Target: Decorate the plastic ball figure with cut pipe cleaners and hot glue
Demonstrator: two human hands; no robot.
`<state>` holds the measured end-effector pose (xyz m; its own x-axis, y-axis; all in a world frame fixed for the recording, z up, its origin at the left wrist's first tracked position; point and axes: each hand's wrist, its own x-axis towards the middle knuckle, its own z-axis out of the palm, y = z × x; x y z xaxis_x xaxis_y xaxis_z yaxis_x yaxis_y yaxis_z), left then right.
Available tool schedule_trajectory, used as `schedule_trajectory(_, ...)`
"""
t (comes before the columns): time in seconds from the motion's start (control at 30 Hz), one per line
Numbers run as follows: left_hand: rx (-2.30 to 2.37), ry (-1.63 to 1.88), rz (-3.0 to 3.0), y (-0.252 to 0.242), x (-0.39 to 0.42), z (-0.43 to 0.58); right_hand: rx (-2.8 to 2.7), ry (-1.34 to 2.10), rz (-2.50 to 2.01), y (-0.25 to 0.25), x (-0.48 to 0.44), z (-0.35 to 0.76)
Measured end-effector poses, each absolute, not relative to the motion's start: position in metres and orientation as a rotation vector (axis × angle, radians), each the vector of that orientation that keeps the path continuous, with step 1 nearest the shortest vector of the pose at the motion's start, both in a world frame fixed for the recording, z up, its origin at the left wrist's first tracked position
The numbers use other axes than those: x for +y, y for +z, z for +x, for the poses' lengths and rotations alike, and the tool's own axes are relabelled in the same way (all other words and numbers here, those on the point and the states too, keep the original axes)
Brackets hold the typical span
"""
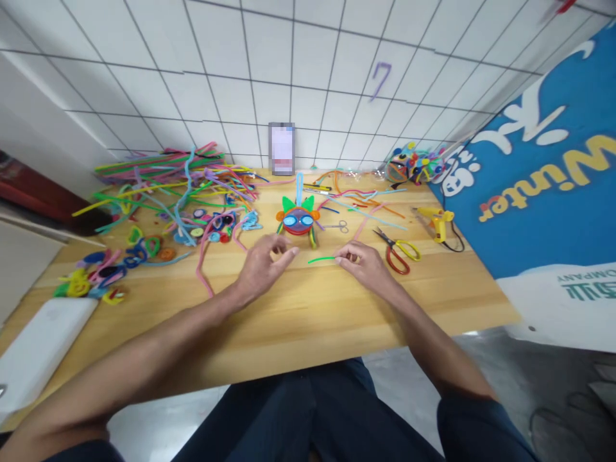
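My right hand (pixel 362 260) rests on the wooden table (pixel 308 321) and pinches one end of a short green pipe cleaner (pixel 321 259) that lies flat toward the left. My left hand (pixel 264 263) hovers just left of that piece, fingers curled loosely and apart, holding nothing. Right behind both hands stands a small pipe-cleaner creature (pixel 298 219) with green ears, blue goggle eyes and an orange rim.
A heap of coloured pipe cleaners (pixel 168 179) and coiled shapes (pixel 103 273) covers the table's left. Red-and-yellow scissors (pixel 399 250), small scissors (pixel 339 226), a yellow glue gun (pixel 436 221) and a bag of coloured bits (pixel 414 163) lie right. A white box (pixel 38 350) sits near left.
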<state>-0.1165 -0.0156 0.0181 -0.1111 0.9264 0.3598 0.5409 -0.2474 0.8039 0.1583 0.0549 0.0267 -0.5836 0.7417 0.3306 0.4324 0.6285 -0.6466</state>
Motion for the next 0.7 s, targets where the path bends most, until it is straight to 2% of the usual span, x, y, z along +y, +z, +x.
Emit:
schedule_trajectory(0.13,1.837,1.362,1.650,-0.002,0.010,-0.148,-2.283,0.440,-1.100,0.013,0.068,0.212)
schedule_trajectory(0.33,1.650,1.139,1.554,-0.022,0.053,-0.172,-2.006,0.035,-1.648,-0.007,0.088,0.290)
schedule_trajectory(0.57,1.447,1.086,1.611,-0.018,0.079,-0.164,-1.976,0.067,-1.862,-0.010,0.094,0.311)
schedule_trajectory(0.7,1.304,1.114,1.598,-0.019,0.083,-0.155,-1.739,-0.032,-1.935,-0.004,0.119,0.343)
